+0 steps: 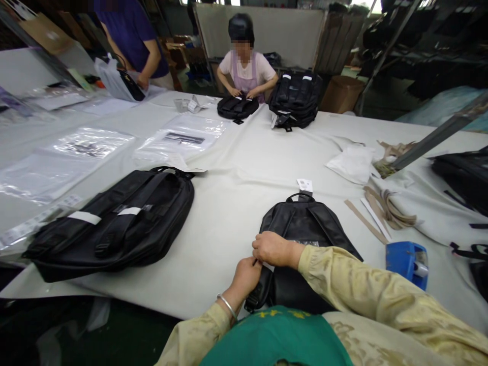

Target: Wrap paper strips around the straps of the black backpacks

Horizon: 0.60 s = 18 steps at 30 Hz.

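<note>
well, i see the black backpack [293, 284] flat at the near edge of the white table [213, 239], the left hand [246, 277] and right hand [272, 249] both pinching its strap [261, 287] at a white band [268, 266]. it seems partly done, but the right sleeve [343, 264] hides the other strap's lower part, so what is left i cannot tell. around are a banded backpack [125, 223] and a blue dispenser [398, 259], not blocking.
</note>
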Each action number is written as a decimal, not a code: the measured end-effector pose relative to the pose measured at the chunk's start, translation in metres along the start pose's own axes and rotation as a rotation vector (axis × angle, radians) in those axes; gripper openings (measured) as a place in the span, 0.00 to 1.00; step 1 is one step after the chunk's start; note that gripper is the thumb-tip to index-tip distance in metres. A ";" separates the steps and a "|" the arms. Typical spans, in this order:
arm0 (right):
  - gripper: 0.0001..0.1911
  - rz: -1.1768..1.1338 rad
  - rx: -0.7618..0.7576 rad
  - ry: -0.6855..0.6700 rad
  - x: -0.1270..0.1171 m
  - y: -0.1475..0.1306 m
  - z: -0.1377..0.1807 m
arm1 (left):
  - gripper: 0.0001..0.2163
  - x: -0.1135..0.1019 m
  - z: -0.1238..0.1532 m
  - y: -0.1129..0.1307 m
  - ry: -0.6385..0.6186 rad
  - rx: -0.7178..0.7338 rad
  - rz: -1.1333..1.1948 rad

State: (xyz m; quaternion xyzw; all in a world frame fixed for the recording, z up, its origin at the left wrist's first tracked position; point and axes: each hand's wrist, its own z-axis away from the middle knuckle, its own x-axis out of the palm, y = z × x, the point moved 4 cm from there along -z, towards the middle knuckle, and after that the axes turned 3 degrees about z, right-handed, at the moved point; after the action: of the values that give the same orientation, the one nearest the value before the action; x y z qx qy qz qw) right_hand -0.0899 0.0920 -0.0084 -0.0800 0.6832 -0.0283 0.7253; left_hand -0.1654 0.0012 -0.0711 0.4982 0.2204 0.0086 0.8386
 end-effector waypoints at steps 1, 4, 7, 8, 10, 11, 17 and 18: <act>0.09 -0.002 0.020 0.038 0.006 -0.003 0.008 | 0.10 0.001 0.000 -0.001 -0.011 0.000 0.002; 0.12 -0.014 0.170 0.149 0.023 -0.015 0.032 | 0.14 0.002 -0.001 -0.007 -0.015 -0.013 0.004; 0.13 -0.104 0.368 0.281 0.036 -0.030 0.050 | 0.13 0.003 0.002 -0.011 -0.064 -0.014 0.104; 0.14 -0.155 0.434 0.329 0.040 -0.035 0.054 | 0.12 0.004 0.003 -0.010 -0.103 -0.008 0.179; 0.14 -0.272 0.570 0.418 0.045 -0.041 0.057 | 0.12 0.006 0.005 -0.007 -0.170 -0.008 0.365; 0.12 -0.329 0.635 0.453 0.047 -0.042 0.057 | 0.12 0.006 0.006 -0.005 -0.183 -0.026 0.451; 0.08 -0.486 0.924 0.524 0.053 -0.044 0.054 | 0.19 0.010 0.003 -0.006 -0.169 -0.158 0.483; 0.10 -0.470 0.954 0.523 0.052 -0.044 0.054 | 0.19 0.010 0.001 -0.008 -0.168 -0.159 0.456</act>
State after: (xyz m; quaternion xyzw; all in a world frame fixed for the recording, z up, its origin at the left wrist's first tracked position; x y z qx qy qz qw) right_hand -0.0299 0.0447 -0.0499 0.1154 0.7150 -0.5111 0.4629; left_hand -0.1575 -0.0018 -0.0812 0.4667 0.0305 0.1734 0.8667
